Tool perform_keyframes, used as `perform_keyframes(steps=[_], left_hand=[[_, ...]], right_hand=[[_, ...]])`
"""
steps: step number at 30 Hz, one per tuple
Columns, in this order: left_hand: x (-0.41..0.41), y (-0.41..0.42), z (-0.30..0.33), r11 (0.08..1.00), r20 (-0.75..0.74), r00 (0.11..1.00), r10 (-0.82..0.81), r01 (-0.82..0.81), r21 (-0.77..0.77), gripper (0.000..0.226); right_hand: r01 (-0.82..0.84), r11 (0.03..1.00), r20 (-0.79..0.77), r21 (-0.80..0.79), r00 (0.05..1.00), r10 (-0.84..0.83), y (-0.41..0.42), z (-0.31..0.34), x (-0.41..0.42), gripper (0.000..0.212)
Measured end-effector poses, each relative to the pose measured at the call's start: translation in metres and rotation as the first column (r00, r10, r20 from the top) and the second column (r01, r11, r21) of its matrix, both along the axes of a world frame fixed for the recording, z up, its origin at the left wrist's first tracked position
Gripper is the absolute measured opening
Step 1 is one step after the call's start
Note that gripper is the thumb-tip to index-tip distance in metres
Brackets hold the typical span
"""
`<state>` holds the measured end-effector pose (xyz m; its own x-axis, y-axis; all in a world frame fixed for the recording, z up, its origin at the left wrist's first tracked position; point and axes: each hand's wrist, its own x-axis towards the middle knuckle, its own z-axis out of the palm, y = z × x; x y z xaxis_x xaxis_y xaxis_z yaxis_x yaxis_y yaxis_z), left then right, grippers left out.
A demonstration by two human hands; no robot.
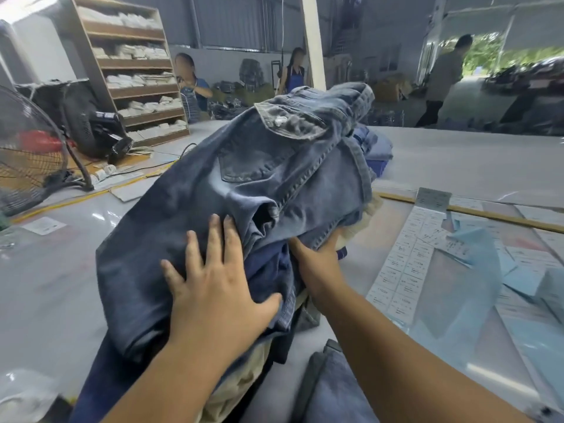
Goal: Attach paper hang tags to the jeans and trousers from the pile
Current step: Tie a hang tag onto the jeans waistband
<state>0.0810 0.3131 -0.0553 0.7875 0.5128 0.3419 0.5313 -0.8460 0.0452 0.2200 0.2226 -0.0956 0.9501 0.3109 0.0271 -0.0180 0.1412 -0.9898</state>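
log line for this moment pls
phase: handling pile | left hand: flat on jeans | right hand: fingers under pile, grip hidden | tags: on table

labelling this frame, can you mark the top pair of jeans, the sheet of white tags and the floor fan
top pair of jeans (244, 166): head view, on the back pocket.
sheet of white tags (399, 270): head view, middle of the printed sheet.
floor fan (27, 160): head view, on the wire grille.
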Motion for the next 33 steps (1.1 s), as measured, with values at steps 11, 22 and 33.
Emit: perform_keyframes(steps=[11,22,33], left_hand=[[0.018,0.054,0.015,0.998,-0.038,0.999,0.013,-0.016,-0.067,0.15],[0.017,0.067,-0.004,0.998,-0.064,0.998,0.001,0.003,0.056,0.143],[0.003,0.027,-0.021,0.974,0.164,0.984,-0.066,0.028,0.223,0.132]], right_hand=[[-0.013,0.971,-0.003,-0.239,1.0,0.013,0.052,0.024,0.013,0.12],[-0.049,0.967,-0.047,-0.25,0.998,0.038,0.055,0.002,0.011,0.121],[0.004,0.965,-0.046,-0.263,0.999,-0.017,0.039,0.0,0.003,0.122]])
